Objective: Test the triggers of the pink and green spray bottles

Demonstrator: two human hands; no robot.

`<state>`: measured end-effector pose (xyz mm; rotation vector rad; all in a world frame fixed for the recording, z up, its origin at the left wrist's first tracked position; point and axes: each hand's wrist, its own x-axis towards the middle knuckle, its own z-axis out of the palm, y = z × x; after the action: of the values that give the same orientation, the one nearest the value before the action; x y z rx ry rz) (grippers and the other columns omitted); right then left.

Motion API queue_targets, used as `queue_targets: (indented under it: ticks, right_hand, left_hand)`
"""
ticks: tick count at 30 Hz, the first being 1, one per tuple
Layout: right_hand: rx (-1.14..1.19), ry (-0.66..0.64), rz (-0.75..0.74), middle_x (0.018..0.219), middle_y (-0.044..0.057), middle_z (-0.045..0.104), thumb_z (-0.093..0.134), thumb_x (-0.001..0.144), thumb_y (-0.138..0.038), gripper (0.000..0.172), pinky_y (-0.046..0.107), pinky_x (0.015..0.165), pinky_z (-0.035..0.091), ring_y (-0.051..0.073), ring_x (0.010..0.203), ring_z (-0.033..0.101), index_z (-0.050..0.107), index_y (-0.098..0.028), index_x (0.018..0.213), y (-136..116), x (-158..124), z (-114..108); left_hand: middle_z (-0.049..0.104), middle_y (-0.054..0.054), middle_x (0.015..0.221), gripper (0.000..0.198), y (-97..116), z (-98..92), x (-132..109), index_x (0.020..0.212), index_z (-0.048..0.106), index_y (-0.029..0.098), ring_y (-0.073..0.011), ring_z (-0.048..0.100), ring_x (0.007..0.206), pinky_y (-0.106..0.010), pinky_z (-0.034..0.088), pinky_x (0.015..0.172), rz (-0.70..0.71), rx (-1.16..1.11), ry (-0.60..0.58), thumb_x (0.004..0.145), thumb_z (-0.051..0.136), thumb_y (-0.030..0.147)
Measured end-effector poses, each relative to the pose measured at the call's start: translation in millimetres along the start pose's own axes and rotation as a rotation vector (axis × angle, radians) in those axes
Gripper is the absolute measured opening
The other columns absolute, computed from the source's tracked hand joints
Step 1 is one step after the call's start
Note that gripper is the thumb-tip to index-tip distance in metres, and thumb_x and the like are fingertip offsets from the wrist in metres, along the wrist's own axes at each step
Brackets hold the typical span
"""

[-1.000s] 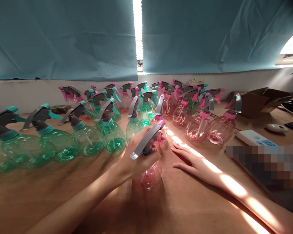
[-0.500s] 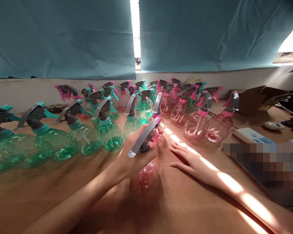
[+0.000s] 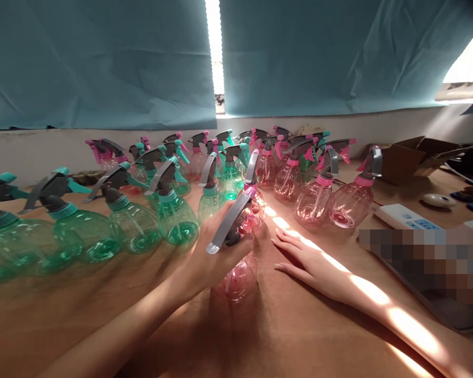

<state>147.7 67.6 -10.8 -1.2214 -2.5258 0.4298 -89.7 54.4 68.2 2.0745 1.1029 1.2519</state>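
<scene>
My left hand (image 3: 213, 254) is wrapped round the neck of a pink spray bottle (image 3: 236, 273) standing on the brown table (image 3: 284, 325), just under its grey trigger head (image 3: 228, 223). To the right of that bottle my right hand (image 3: 309, 262) lies flat on the table, fingers stretched out and holding nothing. Directly behind the held bottle stands another pink spray bottle (image 3: 254, 207).
A row of green spray bottles (image 3: 130, 223) runs off to the left and pink ones (image 3: 319, 202) to the right, with several more behind. A white power strip (image 3: 404, 216), an open cardboard box (image 3: 412, 157) and a blurred-out object (image 3: 421, 257) are at the right. Blue curtains (image 3: 102, 58) hang behind.
Almost nothing has moved: both hands keep their places, and the view has drifted slightly so everything sits a little to the left and higher.
</scene>
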Motion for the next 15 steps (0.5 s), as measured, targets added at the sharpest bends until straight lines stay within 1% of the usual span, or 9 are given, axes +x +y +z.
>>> queue_targets:
  ticks: [6, 11, 15]
  right_hand:
    - [0.027, 0.011, 0.006, 0.151, 0.015, 0.040, 0.043, 0.093, -0.057, 0.064, 0.050, 0.117, 0.028, 0.031, 0.142, 0.031, 0.051, -0.012, 0.138, -0.4, -0.5, -0.7]
    - [0.055, 0.049, -0.001, 0.150, 0.013, 0.042, 0.047, 0.092, -0.057, 0.060, 0.053, 0.116, 0.029, 0.031, 0.141, 0.033, 0.052, -0.018, 0.137, 1.6, -1.0, 0.8]
    - [0.041, 0.031, 0.000, 0.150, 0.013, 0.041, 0.045, 0.092, -0.057, 0.062, 0.052, 0.116, 0.028, 0.031, 0.142, 0.033, 0.051, -0.016, 0.138, 2.0, -0.5, 0.7]
  left_hand:
    - [0.041, 0.005, 0.066, 0.014, 4.9, -0.6, 0.6, 0.079, 0.043, 0.023, -0.0116, 0.037, 0.055, -0.025, 0.032, 0.051, -0.011, -0.011, -0.001, 0.075, 0.056, 0.018]
    - [0.043, 0.006, 0.065, 0.015, 5.8, -0.7, 1.0, 0.077, 0.043, 0.024, -0.0123, 0.040, 0.054, -0.025, 0.033, 0.050, -0.001, -0.002, 0.012, 0.074, 0.056, 0.017]
    - [0.045, 0.005, 0.065, 0.015, 5.7, -1.1, 1.3, 0.078, 0.043, 0.023, -0.0121, 0.040, 0.054, -0.025, 0.033, 0.050, -0.008, -0.003, 0.008, 0.074, 0.056, 0.016]
